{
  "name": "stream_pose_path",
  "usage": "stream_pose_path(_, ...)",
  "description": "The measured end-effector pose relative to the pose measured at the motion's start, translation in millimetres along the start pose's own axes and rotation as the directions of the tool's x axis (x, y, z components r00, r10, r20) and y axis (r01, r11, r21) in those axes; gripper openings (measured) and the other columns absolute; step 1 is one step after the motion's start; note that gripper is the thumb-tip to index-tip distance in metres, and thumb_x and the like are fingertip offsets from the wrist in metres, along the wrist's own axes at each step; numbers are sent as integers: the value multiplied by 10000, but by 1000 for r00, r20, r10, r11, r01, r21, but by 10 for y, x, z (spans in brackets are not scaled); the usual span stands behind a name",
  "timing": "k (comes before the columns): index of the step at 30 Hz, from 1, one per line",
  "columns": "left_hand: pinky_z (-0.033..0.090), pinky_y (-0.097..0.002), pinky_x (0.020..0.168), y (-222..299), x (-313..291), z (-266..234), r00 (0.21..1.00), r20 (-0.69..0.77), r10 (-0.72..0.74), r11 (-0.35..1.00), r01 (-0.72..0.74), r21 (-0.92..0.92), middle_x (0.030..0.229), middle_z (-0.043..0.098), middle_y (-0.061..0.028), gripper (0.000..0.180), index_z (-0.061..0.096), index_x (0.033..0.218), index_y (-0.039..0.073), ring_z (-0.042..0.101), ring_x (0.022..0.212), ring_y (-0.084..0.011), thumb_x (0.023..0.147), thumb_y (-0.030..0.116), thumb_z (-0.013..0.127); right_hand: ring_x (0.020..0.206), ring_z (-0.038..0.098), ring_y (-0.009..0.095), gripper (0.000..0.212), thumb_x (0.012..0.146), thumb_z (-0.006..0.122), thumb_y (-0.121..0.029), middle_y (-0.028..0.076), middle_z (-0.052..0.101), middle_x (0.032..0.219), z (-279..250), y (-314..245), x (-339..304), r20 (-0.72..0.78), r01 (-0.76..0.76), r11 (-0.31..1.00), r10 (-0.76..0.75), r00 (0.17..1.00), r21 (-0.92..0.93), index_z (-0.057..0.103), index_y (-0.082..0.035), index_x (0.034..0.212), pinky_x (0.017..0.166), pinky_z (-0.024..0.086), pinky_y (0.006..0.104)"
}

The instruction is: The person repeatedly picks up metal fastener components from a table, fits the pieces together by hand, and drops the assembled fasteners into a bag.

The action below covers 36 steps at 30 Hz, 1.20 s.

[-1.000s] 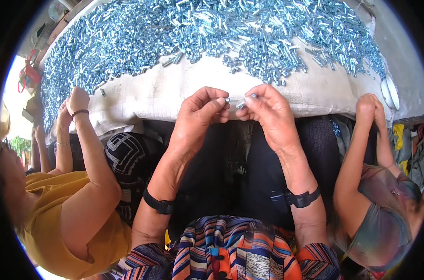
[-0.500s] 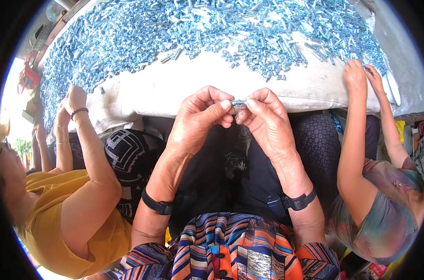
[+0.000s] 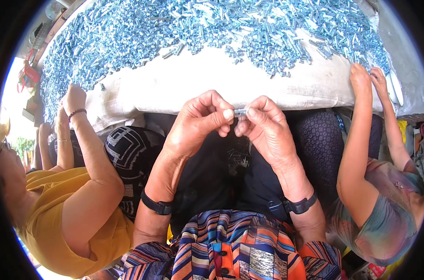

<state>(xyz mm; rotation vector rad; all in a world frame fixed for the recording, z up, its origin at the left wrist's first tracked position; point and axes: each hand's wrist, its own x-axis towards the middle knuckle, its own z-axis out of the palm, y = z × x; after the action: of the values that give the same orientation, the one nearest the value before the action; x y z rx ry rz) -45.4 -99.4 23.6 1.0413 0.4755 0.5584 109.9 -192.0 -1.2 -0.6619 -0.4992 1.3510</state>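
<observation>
Between my two hands is a small bluish-silver metal tube (image 3: 240, 112), lying about level just off the near edge of the cloth. My left hand (image 3: 200, 121) is closed, pinching its left end between thumb and forefinger. The right end sits in the pinch of my right hand (image 3: 270, 128), also closed. My fingertips cover both ends, so I cannot tell whether it is one piece or two joined. Ahead of my hands, a wide heap of similar shiny metal pieces (image 3: 184, 32), short and long, spreads over a whitish woven cloth (image 3: 184, 81).
A person in a mustard top (image 3: 76, 219) sits at my left, hands at the heap's edge. At my right, another person in a multicoloured top (image 3: 385, 210) works at the heap's right end. A red bag (image 3: 30, 74) hangs at the far left. My dark-trousered lap (image 3: 202, 182) lies below my hands.
My hands have lowered slightly toward me, the tube still pinched between them. The hands of the person at the right have shifted a little to the right and nearer.
</observation>
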Motion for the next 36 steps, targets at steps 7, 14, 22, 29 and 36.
stream_pose_path(7, 426, -202, 575, -216, -87, -11, 984, 170, 49, 990, -24, -141, 780, 608, -27, 163, 553, 884, 52, 552, 665, -80, 856, 168, 664, 671, 620, 159, 111, 915, 566, -138, 80, 614, 767, 16, 37, -95, 154, -207, 953, 175, 973, 223, 527, -46, 869, 634, 528, 299)
stream_pose_path(14, 420, -215, 589, 119, 210, -250, 1000, -13, -19, 840, 23, 542, 761, 570, 3, 134, 607, 903, 19, 504, 683, -65, 849, 137, 640, 649, 567, 79, 164, 870, 644, -163, 20, 599, 736, -94, -224, -112, 41, -140, 878, 178, 983, -459, 588, -9, 861, 614, 466, 213)
stream_pose_path(22, 487, -374, 663, 4, 1066, -389, 851, 88, 518, 17, -113, 993, 808, 591, -99, 164, 641, 936, 114, 613, 739, -269, 792, 70, 578, 606, 517, 83, 114, 852, 604, -126, 29, 568, 665, 28, -608, 733, 82, 112, 185, -164, 983, -976, 613, -12, 858, 577, 419, 238)
stream_pose_path(29, 477, -433, 698, 54, 1270, -346, 909, 117, 400, -80, -93, 992, 851, 575, -103, 82, 607, 881, 121, 604, 805, -322, 811, 140, 569, 824, 619, 357, 105, 771, 550, -75, 178, 634, 870, -235, -544, 1910, 294, 119, -457, -333, 896, -882, 635, -22, 803, 703, 486, 438)
stream_pose_path(36, 476, -424, 690, 41, 1378, -373, 882, 107, 459, -39, -101, 994, 840, 575, -110, 86, 607, 879, 105, 600, 788, -331, 804, 143, 593, 827, 615, 362, 93, 760, 587, -117, 166, 623, 859, -321, -472, 2097, 359, 82, -598, -359, 862, -797, 604, -26, 763, 678, 484, 452)
